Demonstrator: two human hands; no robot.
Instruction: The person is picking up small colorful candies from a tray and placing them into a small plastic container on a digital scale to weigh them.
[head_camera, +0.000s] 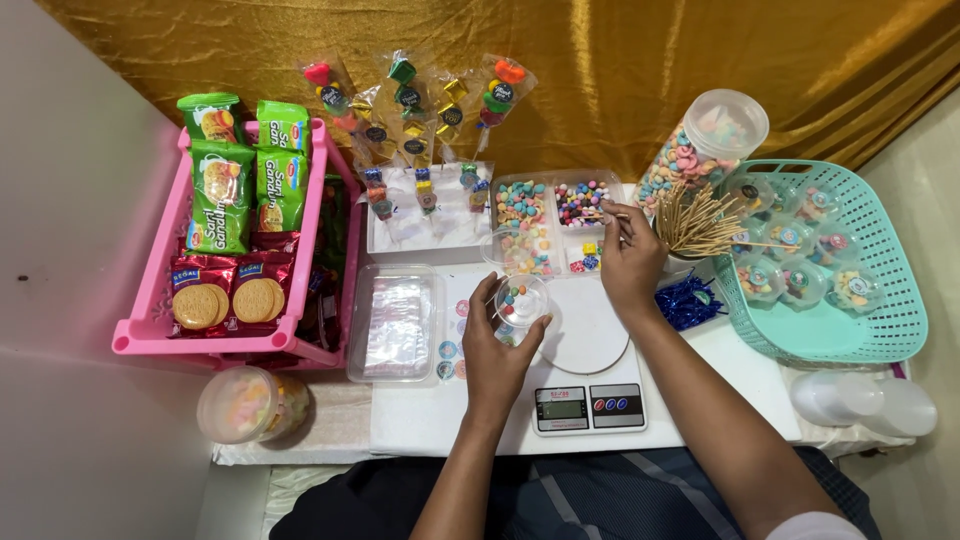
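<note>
My left hand (497, 345) holds a small clear round cup (521, 298) with a few coloured candies in it, above the left edge of a white kitchen scale (590, 345). My right hand (630, 255) is further back, fingers pinched on a small utensil over a clear divided tray of mixed candies (550, 225). Whether the utensil carries a candy is too small to tell.
A pink rack of biscuit and snack packets (235, 240) stands at left. Candy skewers (420, 120) stand in a white block. A jar of candy rings (700, 150), wooden sticks (700, 220), a teal basket of filled cups (830, 270), clear bags (398, 325), blue ties (688, 298).
</note>
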